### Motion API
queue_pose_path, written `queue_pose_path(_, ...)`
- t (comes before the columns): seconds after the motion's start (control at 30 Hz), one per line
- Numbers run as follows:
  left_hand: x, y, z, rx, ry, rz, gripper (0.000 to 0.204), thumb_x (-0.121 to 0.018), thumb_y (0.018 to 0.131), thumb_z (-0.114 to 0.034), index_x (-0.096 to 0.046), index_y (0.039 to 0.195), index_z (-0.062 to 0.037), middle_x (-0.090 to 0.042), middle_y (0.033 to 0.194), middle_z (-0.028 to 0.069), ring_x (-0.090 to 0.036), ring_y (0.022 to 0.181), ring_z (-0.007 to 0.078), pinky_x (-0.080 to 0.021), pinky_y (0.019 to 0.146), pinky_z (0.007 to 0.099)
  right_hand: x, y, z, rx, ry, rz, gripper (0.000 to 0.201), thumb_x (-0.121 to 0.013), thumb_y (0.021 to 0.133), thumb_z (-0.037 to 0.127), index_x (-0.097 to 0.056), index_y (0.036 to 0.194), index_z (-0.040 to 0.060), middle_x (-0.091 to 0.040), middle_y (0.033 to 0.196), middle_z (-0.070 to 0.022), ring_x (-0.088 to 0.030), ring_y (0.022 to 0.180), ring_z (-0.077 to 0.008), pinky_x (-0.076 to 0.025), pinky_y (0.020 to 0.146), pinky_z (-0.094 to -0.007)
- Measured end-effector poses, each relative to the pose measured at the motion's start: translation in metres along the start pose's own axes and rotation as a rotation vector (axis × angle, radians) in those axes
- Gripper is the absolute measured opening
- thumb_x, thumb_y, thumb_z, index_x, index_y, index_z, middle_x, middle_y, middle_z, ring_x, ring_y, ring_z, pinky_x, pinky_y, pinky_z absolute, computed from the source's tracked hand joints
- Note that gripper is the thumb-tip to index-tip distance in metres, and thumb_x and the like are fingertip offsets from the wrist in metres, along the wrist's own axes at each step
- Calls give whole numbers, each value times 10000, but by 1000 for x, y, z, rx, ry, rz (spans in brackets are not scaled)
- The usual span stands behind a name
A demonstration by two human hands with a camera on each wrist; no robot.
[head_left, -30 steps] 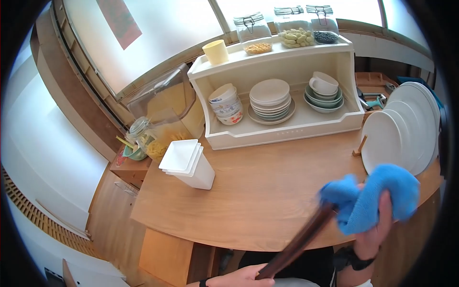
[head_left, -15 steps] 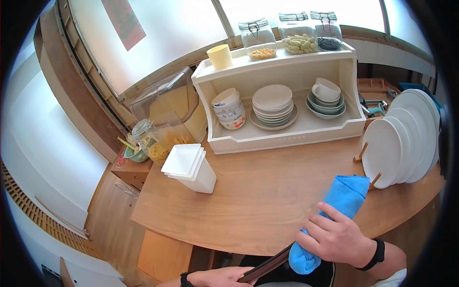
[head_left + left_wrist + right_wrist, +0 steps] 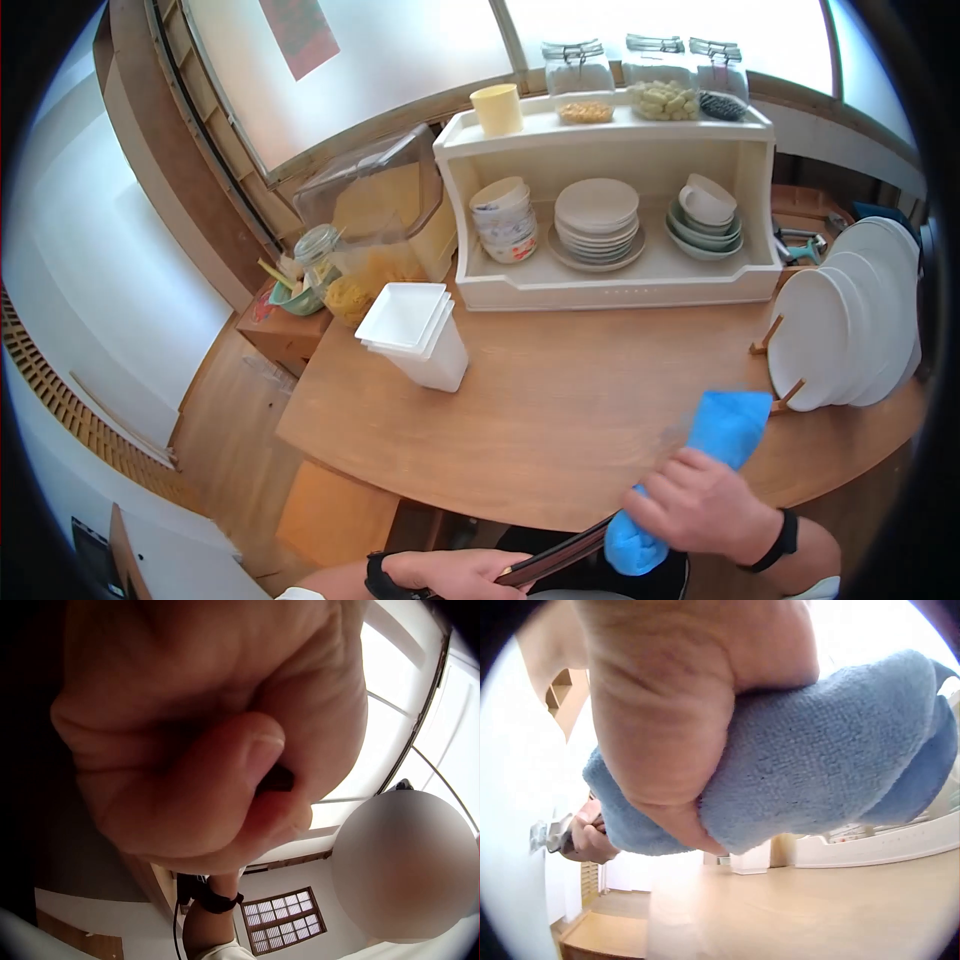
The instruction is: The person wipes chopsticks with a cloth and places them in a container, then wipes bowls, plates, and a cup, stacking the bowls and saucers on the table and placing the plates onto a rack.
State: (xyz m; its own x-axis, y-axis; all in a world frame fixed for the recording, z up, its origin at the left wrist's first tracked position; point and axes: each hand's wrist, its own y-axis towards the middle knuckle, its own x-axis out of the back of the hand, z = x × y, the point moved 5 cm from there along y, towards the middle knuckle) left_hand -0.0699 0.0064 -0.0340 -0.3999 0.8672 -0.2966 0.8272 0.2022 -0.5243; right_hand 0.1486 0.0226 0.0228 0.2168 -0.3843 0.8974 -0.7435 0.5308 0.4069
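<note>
In the head view my left hand (image 3: 465, 572) grips the near end of a bundle of long dark brown chopsticks (image 3: 560, 556), low at the front edge of the table. The left wrist view shows its fingers curled tight, with a dark end between them. My right hand (image 3: 705, 505) grips a blue cloth (image 3: 730, 425) folded lengthwise around the far part of the chopsticks, which is hidden inside. In the right wrist view the thick terry cloth (image 3: 817, 750) fills the right fist, above the tabletop, with the left hand (image 3: 592, 836) beyond.
On the wooden table (image 3: 560, 420) stand nested white square containers (image 3: 435, 355), a white shelf (image 3: 620, 293) with bowls and plates, and large white plates (image 3: 805, 340) in a rack at right. Glass jars (image 3: 660, 85) and a yellow cup (image 3: 497, 108) top the shelf. A stool (image 3: 335, 515) is at front left.
The right hand has turned over, and the bunched cloth at the far end now lies lengthwise around the chopsticks. The chopsticks have dropped lower. The head view has shifted slightly.
</note>
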Motion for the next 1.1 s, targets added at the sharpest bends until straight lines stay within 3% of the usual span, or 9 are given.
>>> queue_pose_path(0.5, 5, -12, -16, 27, 38, -28, 197, -654, 899, -194, -496, 922, -79, -495, 586, -21, -442, 453, 85, -371, 440, 227, 8, 4, 13, 2, -16, -44, 52, -584, 726, 159, -550, 755, 133, -444, 617, 14, -512, 565, -134, -393, 557, -261)
queue_pose_path(0.57, 19, -20, -3, 154, 236, -30, 527, -641, 914, -245, -446, 1333, 10, -600, 1081, 86, -574, 950, 172, -470, 816, 310, 3, 2, 17, -13, 89, -80, 63, -581, 739, 169, -571, 789, 132, -438, 601, 13, -516, 553, -142, -401, 549, -276)
queue_pose_path(0.73, -8, -42, -53, -568, -217, -365, 669, -652, 887, -393, -394, 1353, 12, -531, 1269, 220, -456, 1274, 352, -298, 1117, 490, -1, 4, 10, -147, 412, -113, 155, -631, 751, 196, -620, 883, 117, -509, 636, 7, -566, 592, -179, -424, 546, -311)
queue_pose_path(0.8, -26, -40, -64, -1318, -175, -319, 583, -583, 923, -427, -440, 1286, 6, -516, 1269, 254, -430, 1286, 403, -342, 1083, 559, -5, 10, 13, -193, 579, -125, 190, -652, 757, 204, -634, 921, 110, -558, 673, 1, -593, 621, -203, -443, 559, -328)
queue_pose_path(0.83, -39, -33, -65, -1489, -274, -685, 454, -506, 964, -438, -491, 1109, -8, -620, 1003, 197, -623, 1001, 326, -518, 881, 486, -5, 16, 18, -188, 753, -174, 231, -691, 734, 196, -645, 938, 97, -592, 709, -30, -605, 636, -229, -452, 567, -335)
queue_pose_path(0.9, -30, -35, -103, -1635, 106, -263, 258, -684, 890, -275, -508, 927, -91, -530, 598, -13, -526, 513, 144, -482, 595, 299, -1, 26, 29, -178, 922, -224, 275, -730, 712, 189, -657, 955, 83, -627, 746, -60, -618, 650, -255, -461, 575, -342)
queue_pose_path(0.97, -18, -40, -98, -1568, 32, 249, 445, -644, 903, -374, -508, 1167, -42, -638, 963, 115, -624, 953, 279, -389, 1009, 472, 11, 33, 39, -223, 904, -302, 201, -689, 712, 165, -612, 862, 56, -566, 704, -62, -589, 706, -235, -443, 655, -335)
queue_pose_path(1.03, -26, -52, -120, -1592, 95, -124, 391, -459, 988, -434, -451, 920, -49, -564, 686, 73, -566, 573, 187, -530, 586, 358, 13, 36, 35, -252, 907, -339, 250, -732, 710, 156, -630, 911, 49, -603, 753, -82, -599, 736, -284, -468, 695, -358)
queue_pose_path(1.1, -18, -73, -138, -1622, 0, -156, 339, -523, 971, -397, -463, 1013, -66, -580, 715, 47, -547, 562, 177, -515, 572, 338, 7, 34, 23, -273, 817, -379, 317, -757, 708, 191, -658, 983, 67, -649, 783, -82, -637, 689, -275, -486, 604, -356)
